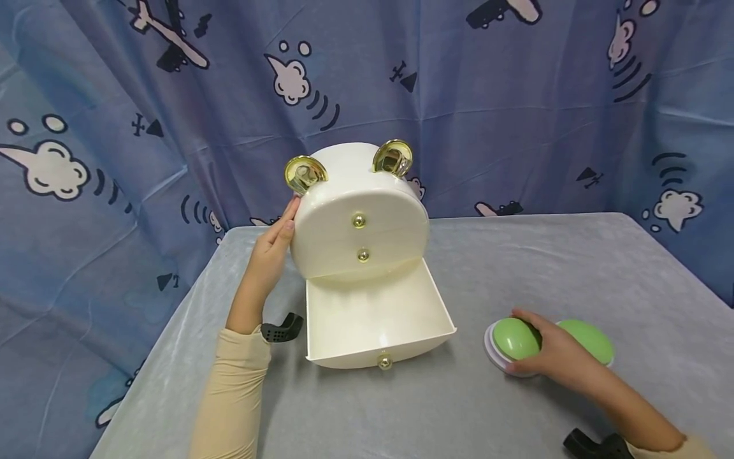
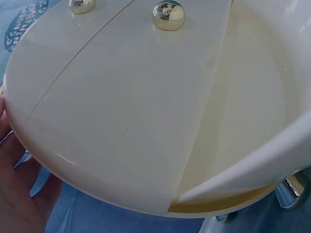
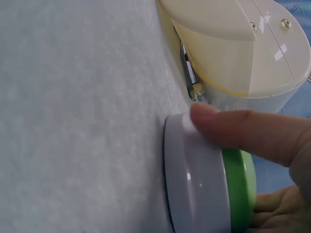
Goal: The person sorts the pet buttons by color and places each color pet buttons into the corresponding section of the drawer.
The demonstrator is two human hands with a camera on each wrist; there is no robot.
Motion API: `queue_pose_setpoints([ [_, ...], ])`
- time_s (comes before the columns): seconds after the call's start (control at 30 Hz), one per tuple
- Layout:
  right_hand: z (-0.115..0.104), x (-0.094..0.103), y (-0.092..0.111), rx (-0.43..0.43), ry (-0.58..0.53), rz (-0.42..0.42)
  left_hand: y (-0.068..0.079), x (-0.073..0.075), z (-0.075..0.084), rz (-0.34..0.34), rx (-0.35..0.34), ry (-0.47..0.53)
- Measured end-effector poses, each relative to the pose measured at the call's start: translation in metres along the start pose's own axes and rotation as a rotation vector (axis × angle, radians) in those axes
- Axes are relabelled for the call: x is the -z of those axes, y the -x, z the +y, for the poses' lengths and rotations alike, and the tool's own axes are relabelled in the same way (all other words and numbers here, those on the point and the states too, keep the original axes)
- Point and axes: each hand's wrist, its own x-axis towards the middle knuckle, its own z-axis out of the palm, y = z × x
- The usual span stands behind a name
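Observation:
A round-fronted white storage box point(image 1: 332, 236) with gold ears stands upright, its bottom drawer point(image 1: 378, 312) pulled out. My left hand point(image 1: 268, 258) lies along the box's left side, fingers extended up beneath the left ear point(image 1: 304, 173). In the left wrist view, fingers point(image 2: 17, 179) show at the edge of the box. At the right, my right hand point(image 1: 562, 357) grips a round push button point(image 1: 514, 338) with a green dome and white base. The right wrist view shows the thumb point(image 3: 233, 128) against the white base, close to the table, with the other fingers partly hidden behind the dome.
A second green-domed button point(image 1: 589, 340) sits just beyond my right hand, partly covered by it. Gold knobs point(image 1: 364, 255) dot the box front, with another on the drawer front. The table point(image 1: 516, 268) has a grey cloth; a patterned blue curtain point(image 1: 487, 127) hangs behind.

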Motion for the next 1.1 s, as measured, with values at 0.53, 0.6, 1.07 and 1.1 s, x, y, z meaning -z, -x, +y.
queue_pose_setpoints([
  [0.53, -0.004, 0.001, 0.003, -0.042, 0.022, 0.021, 0.001, 0.002, 0.0, 0.009, -0.004, 0.014],
  [0.6, -0.006, 0.004, 0.005, -0.061, 0.011, 0.045, 0.001, 0.001, -0.001, 0.01, -0.004, 0.016],
  [1.07, -0.043, 0.023, 0.005, -0.104, -0.079, 0.158, -0.001, -0.001, 0.0, 0.013, 0.005, 0.001],
  [1.1, -0.048, 0.023, 0.004, -0.088, -0.088, 0.168, -0.001, 0.0, 0.0, 0.015, 0.006, 0.002],
])
